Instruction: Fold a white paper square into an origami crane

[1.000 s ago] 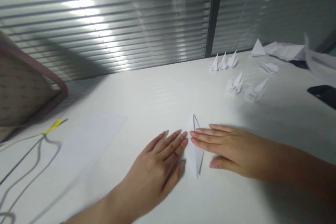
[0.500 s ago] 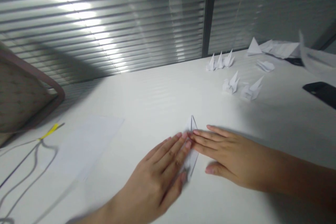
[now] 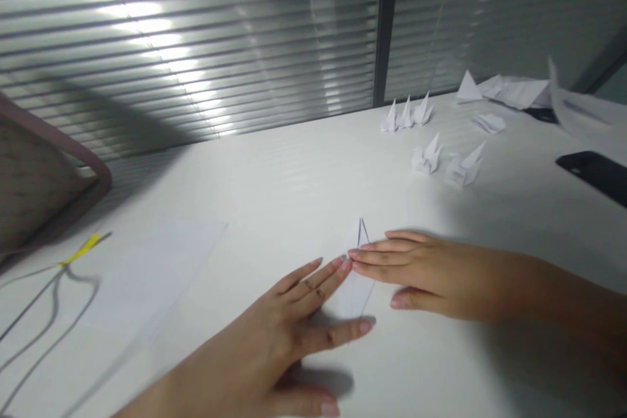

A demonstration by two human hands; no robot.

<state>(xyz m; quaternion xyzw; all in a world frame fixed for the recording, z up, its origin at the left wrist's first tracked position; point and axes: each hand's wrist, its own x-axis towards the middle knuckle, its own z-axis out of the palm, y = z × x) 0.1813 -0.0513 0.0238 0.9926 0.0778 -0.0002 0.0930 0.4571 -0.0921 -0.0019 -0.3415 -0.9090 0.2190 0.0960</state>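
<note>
As left hand (image 3: 264, 346) slid back, folded paper (image 3: 353, 294) shows more.

A folded white paper (image 3: 353, 294) is lying flat on the tabletop (image 3: 274, 189), its long, narrow diamond shape pointing away from the person. Two slim flaps are meeting along a dark slit (image 3: 361, 232) near the top tip. The paper's middle is partly hidden, with the left fingers (image 3: 333, 268) reaching its left edge and the right fingertips (image 3: 357, 253) lying across it.
</note>
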